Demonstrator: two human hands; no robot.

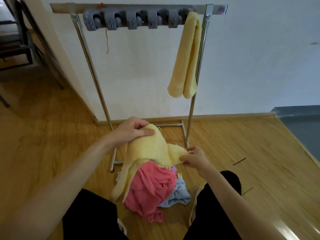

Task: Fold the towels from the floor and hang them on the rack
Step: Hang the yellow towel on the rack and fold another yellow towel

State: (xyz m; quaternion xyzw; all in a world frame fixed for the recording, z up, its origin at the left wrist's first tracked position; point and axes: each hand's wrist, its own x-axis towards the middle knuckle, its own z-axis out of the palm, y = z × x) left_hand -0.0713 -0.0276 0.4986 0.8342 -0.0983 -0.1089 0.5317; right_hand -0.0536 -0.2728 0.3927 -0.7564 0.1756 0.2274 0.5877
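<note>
Wooden floor (52,135) meets a white wall where a metal rack (97,80) stands, its top bar carrying a row of grey clips (131,19). One folded yellow towel (187,54) hangs at the bar's right end. Below, a person's left hand (133,130) pinches the upper corner of a second yellow towel (150,149) between thumb and fingers, while the right hand (194,157) grips its right edge, fingers closed on the cloth. This towel is lifted over a pile on the floor: a pink towel (149,186) on top, a light blue towel (180,193) beneath, between the person's black-clad knees.
</note>
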